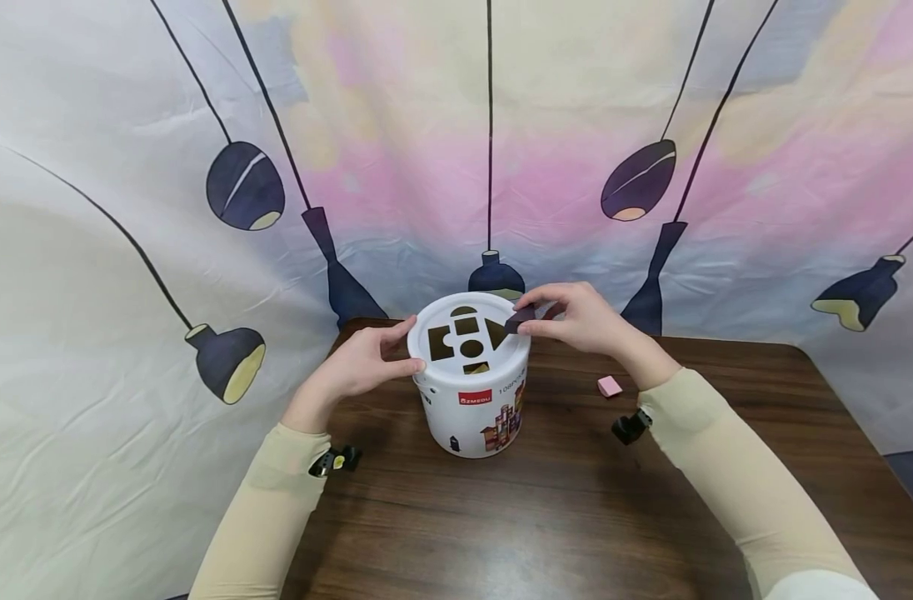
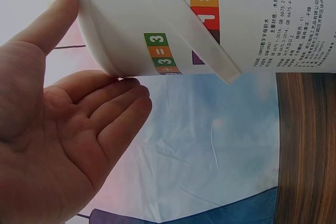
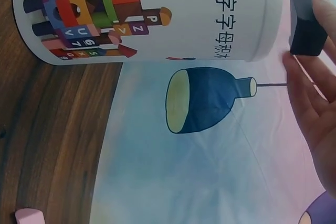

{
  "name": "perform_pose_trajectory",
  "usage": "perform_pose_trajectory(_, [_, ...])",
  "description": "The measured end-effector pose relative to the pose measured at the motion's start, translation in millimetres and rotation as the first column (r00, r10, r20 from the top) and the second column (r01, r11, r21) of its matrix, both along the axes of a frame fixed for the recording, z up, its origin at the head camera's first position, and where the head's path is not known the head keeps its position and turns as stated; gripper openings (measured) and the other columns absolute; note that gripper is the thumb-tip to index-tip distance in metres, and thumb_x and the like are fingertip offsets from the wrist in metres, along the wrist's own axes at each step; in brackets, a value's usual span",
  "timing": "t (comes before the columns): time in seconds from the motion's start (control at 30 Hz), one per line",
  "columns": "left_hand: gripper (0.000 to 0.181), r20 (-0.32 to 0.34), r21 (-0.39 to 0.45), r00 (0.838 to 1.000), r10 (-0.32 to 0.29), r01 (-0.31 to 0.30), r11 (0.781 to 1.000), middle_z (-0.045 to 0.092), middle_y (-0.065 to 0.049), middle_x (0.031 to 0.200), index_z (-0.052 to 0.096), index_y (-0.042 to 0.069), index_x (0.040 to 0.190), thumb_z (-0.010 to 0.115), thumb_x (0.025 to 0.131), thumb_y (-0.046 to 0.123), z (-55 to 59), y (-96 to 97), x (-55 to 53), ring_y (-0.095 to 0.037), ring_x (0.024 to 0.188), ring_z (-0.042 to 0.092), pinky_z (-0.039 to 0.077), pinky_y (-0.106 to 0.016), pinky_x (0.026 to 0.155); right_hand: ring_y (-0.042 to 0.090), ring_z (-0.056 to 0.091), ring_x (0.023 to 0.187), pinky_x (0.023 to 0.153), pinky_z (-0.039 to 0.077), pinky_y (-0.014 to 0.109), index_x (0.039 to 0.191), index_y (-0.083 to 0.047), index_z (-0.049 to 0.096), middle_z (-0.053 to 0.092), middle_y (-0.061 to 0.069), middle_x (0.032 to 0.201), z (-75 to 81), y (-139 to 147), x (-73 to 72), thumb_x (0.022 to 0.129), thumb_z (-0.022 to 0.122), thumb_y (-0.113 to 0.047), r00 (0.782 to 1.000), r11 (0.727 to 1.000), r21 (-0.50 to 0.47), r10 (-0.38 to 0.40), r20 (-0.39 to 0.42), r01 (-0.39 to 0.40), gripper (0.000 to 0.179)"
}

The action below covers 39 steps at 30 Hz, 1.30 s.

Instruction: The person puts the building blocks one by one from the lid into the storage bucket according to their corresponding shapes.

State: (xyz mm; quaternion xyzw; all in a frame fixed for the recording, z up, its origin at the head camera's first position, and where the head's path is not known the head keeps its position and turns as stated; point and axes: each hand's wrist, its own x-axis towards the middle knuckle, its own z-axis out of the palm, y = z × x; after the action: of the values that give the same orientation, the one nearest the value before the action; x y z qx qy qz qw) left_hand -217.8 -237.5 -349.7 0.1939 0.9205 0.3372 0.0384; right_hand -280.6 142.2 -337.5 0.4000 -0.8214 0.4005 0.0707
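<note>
A white bucket (image 1: 467, 417) with printed pictures of toy blocks stands upright on the table. Its white lid (image 1: 426, 367) has several shaped holes, among them a round one and a triangular one. My left hand (image 1: 362, 360) touches the lid's left rim, thumb in front and fingers behind; in the left wrist view those fingers are nearly straight. Between thumb and fingers, my right hand (image 1: 584, 319) pinches a dark block (image 1: 520, 320) at the lid's right side, beside the triangular hole. That dark block (image 3: 307, 22) shows flat faces in the right wrist view.
A small pink block (image 1: 610, 386) lies on the brown wooden table (image 1: 561, 517), right of the bucket. Behind the table hangs a cloth (image 1: 396, 125) printed with lamps. A white handle strap (image 2: 205, 32) runs along the bucket's side.
</note>
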Motion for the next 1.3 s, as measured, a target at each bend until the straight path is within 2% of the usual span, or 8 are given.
perform_pose_trajectory(0.13, [0.089,0.004,0.007,1.0,-0.002,0.002,1.0,0.046,-0.012,0.163,0.039,0.01,0.166,0.083,0.096,0.043,0.8,0.7,0.7,-0.029,0.145,0.051,0.047,-0.051,0.115,0.016,0.071,0.094,0.081,0.062,0.041,0.119,-0.013,0.081,0.078,-0.002,0.106,5.6,-2,-4.0,0.089,0.091,-0.021,0.998,0.999,0.043,0.033,-0.044,-0.031,0.033])
perform_pose_trajectory(0.23, [0.089,0.005,0.01,1.0,-0.006,0.006,1.0,0.046,-0.012,0.164,0.038,0.01,0.166,0.083,0.096,0.042,1.1,1.5,1.0,-0.029,0.146,0.051,0.047,-0.051,0.115,0.017,0.074,0.096,0.086,0.063,0.041,0.122,-0.01,0.079,0.078,-0.002,0.105,10.2,-5,-6.8,0.09,0.091,-0.02,0.998,0.996,0.071,0.063,-0.02,-0.061,0.035])
perform_pose_trajectory(0.5, [0.089,0.012,0.008,1.0,-0.008,0.008,1.0,0.046,-0.012,0.164,0.038,0.011,0.166,0.084,0.096,0.041,1.8,2.6,1.1,-0.028,0.148,0.049,0.045,-0.05,0.116,0.021,0.074,0.105,0.094,0.061,0.04,0.131,-0.005,0.071,0.076,0.002,0.116,20.3,-14,-13.2,0.096,0.084,-0.013,0.99,0.97,0.203,0.137,0.01,-0.137,0.038])
perform_pose_trajectory(0.6, [0.089,0.007,-0.003,1.0,-0.003,0.003,1.0,0.046,-0.011,0.164,0.039,0.011,0.166,0.084,0.095,0.042,2.1,2.7,1.1,-0.028,0.148,0.048,0.045,-0.051,0.117,0.021,0.073,0.107,0.095,0.061,0.04,0.13,-0.005,0.071,0.075,0.005,0.119,22.5,-17,-14.9,0.097,0.082,-0.014,0.986,0.958,0.239,0.165,-0.012,-0.157,0.036])
perform_pose_trajectory(0.73, [0.089,0.003,-0.014,1.0,0.0,0.0,1.0,0.046,-0.011,0.164,0.039,0.012,0.166,0.083,0.095,0.043,2.2,2.7,0.6,-0.029,0.149,0.047,0.044,-0.052,0.117,0.025,0.073,0.111,0.095,0.061,0.041,0.126,-0.004,0.074,0.072,0.014,0.134,23.3,-20,-16.5,0.096,0.083,-0.012,0.979,0.951,0.249,0.2,-0.046,-0.183,0.032])
perform_pose_trajectory(0.83, [0.089,0.003,-0.016,1.0,-0.002,0.002,1.0,0.046,-0.011,0.164,0.039,0.012,0.166,0.083,0.095,0.043,2.5,2.8,0.5,-0.029,0.149,0.046,0.043,-0.052,0.118,0.028,0.073,0.112,0.095,0.061,0.042,0.125,-0.002,0.075,0.069,0.018,0.14,22.6,-22,-18.0,0.095,0.083,-0.009,0.976,0.95,0.25,0.21,-0.064,-0.188,0.032])
perform_pose_trajectory(0.97, [0.089,0.005,-0.015,1.0,-0.004,0.004,1.0,0.046,-0.011,0.164,0.039,0.011,0.165,0.083,0.095,0.043,3.3,2.9,0.9,-0.029,0.149,0.046,0.044,-0.052,0.117,0.029,0.072,0.117,0.094,0.06,0.043,0.126,-0.003,0.077,0.069,0.015,0.14,21.9,-24,-19.9,0.094,0.083,-0.005,0.975,0.945,0.276,0.207,-0.08,-0.178,0.032])
perform_pose_trajectory(1.3, [0.089,0.004,-0.024,1.0,-0.003,0.003,1.0,0.045,-0.011,0.164,0.038,0.011,0.166,0.083,0.096,0.044,3.0,2.5,1.5,-0.028,0.151,0.044,0.042,-0.052,0.119,0.031,0.068,0.128,0.088,0.059,0.05,0.128,-0.006,0.079,0.066,0.014,0.145,24.1,-28,-18.0,0.093,0.084,-0.006,0.975,0.929,0.317,0.216,-0.044,-0.191,0.035])
